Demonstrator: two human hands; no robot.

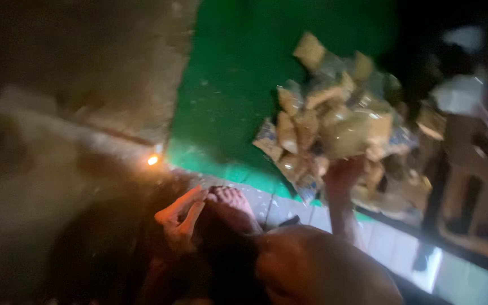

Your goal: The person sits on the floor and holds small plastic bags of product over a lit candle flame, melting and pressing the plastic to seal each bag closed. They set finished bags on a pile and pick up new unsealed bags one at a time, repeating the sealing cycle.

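The scene is dim and motion-blurred: a green sheet [238,85] lies over pale floor tiles [391,243], with a small orange light [152,160] glowing at its left edge beside a rough grey wall [86,62]. The right hand [343,172] is raised over the sheet with its grip closed under a heaped bundle of clear wrapping [334,121] stuffed with tan, chunky pieces; what the pieces are cannot be told. The left hand [181,217] rests low by a bare foot [230,206], fingers loosely curled, grasping nothing that shows. The bundle looks top-heavy and held from one point below, so I judge it could tip or split and scatter its pieces across the sheet and tiles.
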